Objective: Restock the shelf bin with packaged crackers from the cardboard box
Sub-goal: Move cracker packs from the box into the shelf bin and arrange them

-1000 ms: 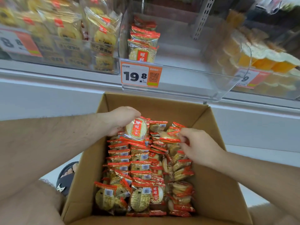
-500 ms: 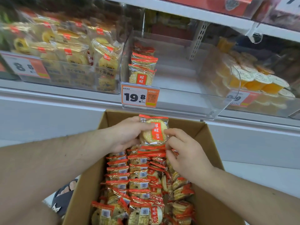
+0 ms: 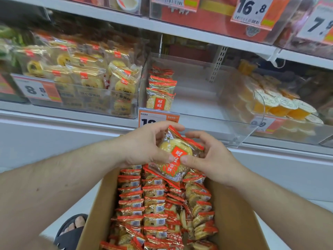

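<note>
— Where is the cracker packet (image 3: 177,156) right now?

— Up in the air, above the far end of the cardboard box (image 3: 239,219) and below the front lip of the clear shelf bin (image 3: 212,121). It is tilted, its red label facing the camera, a round cracker showing through the clear wrap.

— Who has hold of it?

— Both hands. The left hand (image 3: 144,147) curls round its left edge, thumb on the face near the label, fingers arched over the top corner. The right hand (image 3: 210,159) pinches the right side, thumb pressed on the front, fingers bent behind the red seam.

— And the box?

— Open, filled with rows of the same red-and-gold packets (image 3: 155,204), mostly standing on edge with barcodes up.

— The bin?

— Mostly bare; a short row of matching packets (image 3: 160,92) stands along its left wall. An orange price tag (image 3: 158,120) on its front is partly hidden behind the left hand.

— Anything beside it?

— A bin of yellow pastry packs (image 3: 86,74) to the left, orange jelly cups (image 3: 281,105) to the right, and a sandalled foot (image 3: 72,230) on the floor left of the box.
</note>
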`<state>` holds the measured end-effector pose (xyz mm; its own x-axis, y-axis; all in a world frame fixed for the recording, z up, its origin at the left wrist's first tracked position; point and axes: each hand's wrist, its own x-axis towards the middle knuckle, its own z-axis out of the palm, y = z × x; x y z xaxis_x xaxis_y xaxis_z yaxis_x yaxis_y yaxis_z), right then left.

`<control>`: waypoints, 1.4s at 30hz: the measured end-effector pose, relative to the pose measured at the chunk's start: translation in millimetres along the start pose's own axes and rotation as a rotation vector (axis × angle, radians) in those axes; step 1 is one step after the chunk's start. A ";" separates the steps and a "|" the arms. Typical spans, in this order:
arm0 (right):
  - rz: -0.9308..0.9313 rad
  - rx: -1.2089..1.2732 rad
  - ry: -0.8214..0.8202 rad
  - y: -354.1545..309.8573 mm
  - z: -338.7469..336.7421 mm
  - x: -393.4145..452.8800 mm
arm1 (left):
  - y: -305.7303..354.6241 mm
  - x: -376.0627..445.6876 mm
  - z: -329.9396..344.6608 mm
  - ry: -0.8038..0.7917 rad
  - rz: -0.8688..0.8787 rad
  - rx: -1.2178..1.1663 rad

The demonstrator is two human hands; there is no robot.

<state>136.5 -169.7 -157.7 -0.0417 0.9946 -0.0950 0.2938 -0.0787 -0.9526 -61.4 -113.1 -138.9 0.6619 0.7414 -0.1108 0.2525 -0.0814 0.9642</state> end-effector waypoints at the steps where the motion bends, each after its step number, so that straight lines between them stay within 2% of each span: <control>1: -0.009 -0.014 -0.015 -5.0 -0.1 0.7 | 2.9 -1.2 -1.6 -0.002 0.014 0.057; 4: -0.052 -0.014 -0.047 -24.2 -5.5 3.6 | 16.0 -5.4 -9.3 0.066 0.082 0.080; 7: -0.178 -0.028 0.064 -54.6 -20.2 14.7 | 28.7 -3.4 -25.5 0.427 0.187 -0.100; 9: -0.264 -0.071 0.190 -74.6 -31.9 29.5 | 28.1 2.3 -37.7 0.691 0.213 -0.092; 11: -0.310 -0.138 0.283 -87.2 -41.2 51.4 | 18.7 9.8 -45.8 0.823 0.173 -0.044; 15: -0.259 -0.266 0.289 -93.4 -39.2 99.2 | 0.7 22.2 -45.8 0.817 0.066 0.008; 22: -0.108 -0.641 0.004 -81.2 -7.9 137.6 | -7.5 28.2 -40.4 0.674 0.019 0.197; 25: -0.140 -0.912 0.021 -73.8 1.3 147.1 | -12.9 29.5 -39.0 0.660 -0.001 0.252; 27: -0.158 -1.006 0.051 -73.2 5.4 149.7 | -15.6 30.8 -38.9 0.668 0.009 0.276; 31: -0.087 -1.001 0.118 -73.7 11.2 153.3 | -17.8 34.2 -39.7 0.666 -0.002 0.283; 35: -0.019 -0.857 0.190 -72.7 17.5 158.6 | -18.3 35.1 -41.7 0.676 -0.008 0.269; 42: 0.116 -0.730 0.154 -73.6 19.3 163.6 | -15.1 33.3 -38.4 0.696 0.002 0.299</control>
<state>89.6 -2.5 -108.7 0.1457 0.9852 -0.0907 0.8487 -0.1716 -0.5002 -70.3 -61.7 -147.9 0.0893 0.9824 0.1641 0.4982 -0.1867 0.8467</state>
